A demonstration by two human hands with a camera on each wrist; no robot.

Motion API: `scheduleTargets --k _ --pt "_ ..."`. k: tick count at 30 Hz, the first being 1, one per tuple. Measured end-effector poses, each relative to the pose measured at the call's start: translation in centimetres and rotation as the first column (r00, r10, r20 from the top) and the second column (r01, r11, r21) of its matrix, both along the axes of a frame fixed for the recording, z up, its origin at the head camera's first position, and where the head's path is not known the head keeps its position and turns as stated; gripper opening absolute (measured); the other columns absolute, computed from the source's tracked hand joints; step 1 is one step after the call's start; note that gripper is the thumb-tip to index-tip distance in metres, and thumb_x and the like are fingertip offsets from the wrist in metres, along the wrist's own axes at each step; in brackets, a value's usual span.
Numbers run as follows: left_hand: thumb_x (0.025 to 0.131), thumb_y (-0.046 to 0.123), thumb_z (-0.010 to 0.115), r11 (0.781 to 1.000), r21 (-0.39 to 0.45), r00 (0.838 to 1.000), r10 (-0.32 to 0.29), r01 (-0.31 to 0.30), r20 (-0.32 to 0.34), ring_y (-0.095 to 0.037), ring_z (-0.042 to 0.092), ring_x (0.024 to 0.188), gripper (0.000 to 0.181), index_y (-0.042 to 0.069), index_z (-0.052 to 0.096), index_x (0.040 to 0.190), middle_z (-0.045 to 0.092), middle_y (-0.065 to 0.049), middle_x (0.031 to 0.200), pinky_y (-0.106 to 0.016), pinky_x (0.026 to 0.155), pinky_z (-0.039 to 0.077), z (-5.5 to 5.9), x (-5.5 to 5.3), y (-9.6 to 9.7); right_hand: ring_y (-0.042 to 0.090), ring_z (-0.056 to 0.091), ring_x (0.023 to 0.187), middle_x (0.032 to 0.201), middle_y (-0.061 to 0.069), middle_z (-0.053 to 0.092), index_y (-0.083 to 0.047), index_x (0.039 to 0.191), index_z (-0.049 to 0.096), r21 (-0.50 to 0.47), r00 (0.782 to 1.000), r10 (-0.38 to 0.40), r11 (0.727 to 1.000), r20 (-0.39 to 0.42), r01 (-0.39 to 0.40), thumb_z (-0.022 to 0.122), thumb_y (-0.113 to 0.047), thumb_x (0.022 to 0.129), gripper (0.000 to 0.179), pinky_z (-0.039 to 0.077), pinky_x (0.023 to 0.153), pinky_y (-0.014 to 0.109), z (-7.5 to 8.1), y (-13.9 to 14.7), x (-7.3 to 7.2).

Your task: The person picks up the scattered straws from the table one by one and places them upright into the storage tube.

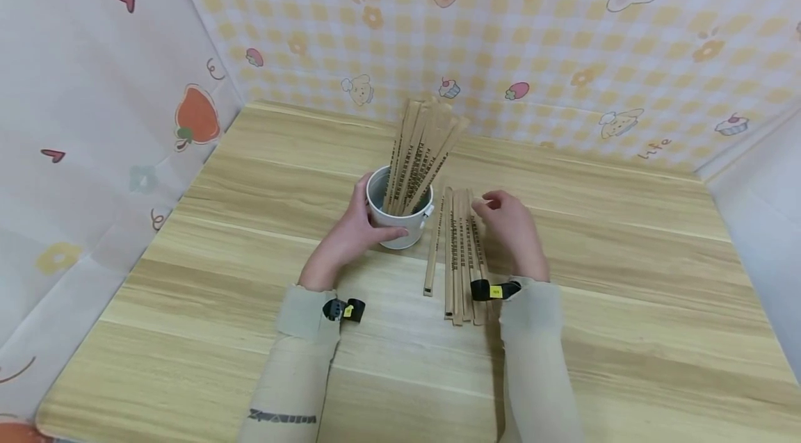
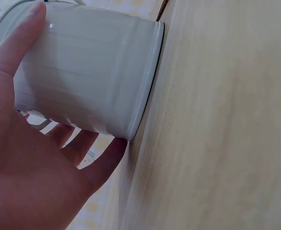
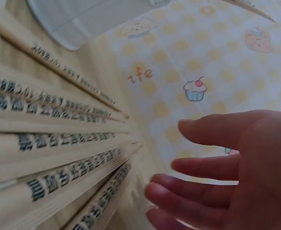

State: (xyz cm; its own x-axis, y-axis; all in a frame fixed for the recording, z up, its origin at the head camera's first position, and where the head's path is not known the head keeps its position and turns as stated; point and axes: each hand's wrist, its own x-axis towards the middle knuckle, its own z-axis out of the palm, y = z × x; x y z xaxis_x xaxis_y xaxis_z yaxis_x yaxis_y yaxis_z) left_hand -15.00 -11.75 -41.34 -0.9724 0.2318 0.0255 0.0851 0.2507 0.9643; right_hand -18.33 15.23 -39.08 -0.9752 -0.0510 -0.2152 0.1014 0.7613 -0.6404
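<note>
A white bucket [image 1: 413, 228] stands upright on the wood-grain counter [image 1: 638, 332] near the middle of the frame, and a sheaf of slim brown paper packets [image 1: 416, 158] is stood inside it. The packets rise well above the rim, their upper ends fanned toward the top of the frame and the rightmost ones tilted to the right; rows of dark print run along their length. More packets lie flat on the counter just right of the bucket: one single packet [image 1: 434, 248] lies nearest to it, and a close group of loose packets [image 1: 462, 255] lies beside that, roughly side by side, running from the centre toward the lower middle of the frame. The left hand [image 1: 354, 234] reaches up from the lower left and holds the bucket, thumb laid across the near wall and fingers curved round the left side; the left wrist view shows the little finger close to the base. The right hand [image 1: 514, 227] comes from the lower right and hovers beside the upper end of the loose group; the right wrist view shows its thumb and fingers parted, loosely bent and gripping nothing, with a gap to the packets.
</note>
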Motion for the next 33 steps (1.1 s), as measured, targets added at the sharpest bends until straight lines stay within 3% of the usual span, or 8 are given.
scheduleTargets --k 6,13,16,19,24,26,31,33 --pt "0.060 0.029 0.082 1.000 0.008 1.000 -0.003 0.003 -0.005 -0.014 0.029 0.124 0.108 0.036 0.007 0.138 0.025 0.003 0.137 -0.037 0.102 0.026 0.0 0.0 0.0 0.029 0.052 0.099 0.112 0.014 0.056 -0.004 0.119 0.051 0.032 0.999 0.023 0.999 0.048 -0.025 0.052 -0.040 0.087 0.048 0.042 0.082 0.045 -0.5 0.2 0.2" --pt "0.064 0.015 0.080 0.999 0.040 1.000 -0.021 0.021 0.011 -0.022 0.028 0.125 0.106 0.020 0.007 0.140 0.024 -0.006 0.138 -0.040 0.102 0.024 2.5 1.0 0.3 0.023 0.053 0.078 0.092 0.008 0.060 -0.006 0.101 0.058 0.080 0.997 0.026 0.996 0.076 -0.032 0.055 -0.037 0.085 0.035 0.044 0.065 0.033 -0.9 0.2 0.4" --pt "0.065 0.012 0.079 0.999 0.027 1.000 -0.025 0.024 0.011 -0.023 0.028 0.125 0.104 0.017 0.006 0.140 0.024 -0.008 0.138 -0.040 0.102 0.025 3.0 1.2 0.4 0.022 0.052 0.072 0.086 0.008 0.060 -0.006 0.095 0.059 0.095 0.998 0.012 0.995 0.068 -0.019 0.057 -0.036 0.085 0.032 0.042 0.059 0.031 -1.1 0.0 0.4" --pt "0.065 0.014 0.080 1.000 0.024 1.000 -0.019 0.018 0.019 -0.022 0.028 0.125 0.105 0.019 0.006 0.140 0.024 -0.007 0.139 -0.040 0.102 0.025 2.8 1.1 0.3 0.021 0.051 0.071 0.084 0.007 0.060 -0.006 0.092 0.060 0.114 0.999 0.005 0.993 0.054 -0.011 0.057 -0.035 0.084 0.030 0.041 0.058 0.030 -1.2 -0.2 0.4" --pt "0.060 0.029 0.082 1.000 0.006 1.000 0.001 -0.001 0.007 -0.017 0.029 0.125 0.109 0.031 0.006 0.139 0.025 0.000 0.138 -0.039 0.102 0.025 0.9 0.4 0.0 0.022 0.051 0.072 0.084 0.008 0.060 -0.006 0.088 0.060 0.127 0.999 0.004 0.992 0.044 -0.010 0.058 -0.034 0.084 0.028 0.041 0.059 0.030 -1.3 -0.4 0.4" --pt "0.061 0.028 0.081 1.000 0.002 1.000 0.000 0.000 0.009 -0.017 0.029 0.125 0.108 0.030 0.006 0.139 0.025 0.000 0.139 -0.039 0.102 0.025 1.0 0.4 0.0 0.022 0.051 0.071 0.084 0.008 0.060 -0.006 0.088 0.060 0.126 0.999 0.002 0.992 0.049 -0.009 0.058 -0.034 0.084 0.028 0.041 0.058 0.030 -1.3 -0.4 0.4" --pt "0.065 0.013 0.079 1.000 0.001 1.000 -0.012 0.012 0.026 -0.024 0.027 0.126 0.106 0.018 0.005 0.140 0.022 -0.009 0.140 -0.041 0.103 0.023 3.0 1.1 0.4 0.020 0.050 0.066 0.080 0.007 0.059 -0.006 0.087 0.060 0.120 0.998 -0.004 0.993 0.062 -0.004 0.058 -0.033 0.085 0.027 0.040 0.055 0.029 -1.2 -0.4 0.5" --pt "0.065 0.013 0.079 1.000 -0.006 1.000 -0.011 0.011 0.025 -0.024 0.027 0.126 0.106 0.017 0.005 0.140 0.022 -0.009 0.140 -0.041 0.103 0.023 3.1 1.2 0.4 0.019 0.049 0.064 0.077 0.007 0.058 -0.006 0.086 0.060 0.117 0.998 -0.008 0.993 0.062 0.000 0.058 -0.033 0.085 0.027 0.040 0.053 0.029 -1.3 -0.3 0.5"
